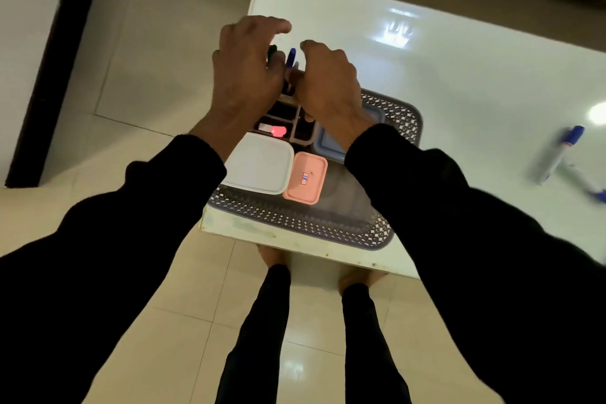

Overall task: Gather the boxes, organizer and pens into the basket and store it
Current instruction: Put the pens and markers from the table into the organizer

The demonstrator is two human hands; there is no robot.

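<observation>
The organizer (288, 121) sits at the far end of the basket (387, 226), which rests on the near corner of the white table (459, 69). Beside it lie a white box (259, 167), a pink box (306, 178) and a blue-grey box (329, 144). A blue pen (291, 57) and a dark pen (272, 52) stand up between the hands. The left hand (246, 75) curls about the dark one; whether the right hand (328, 82) actually grasps anything I cannot tell. To do this well, I'd guide each pen straight down into its slot and steady the organizer. Two markers (562, 154) lie well apart on the right, not yet gathered.
</observation>
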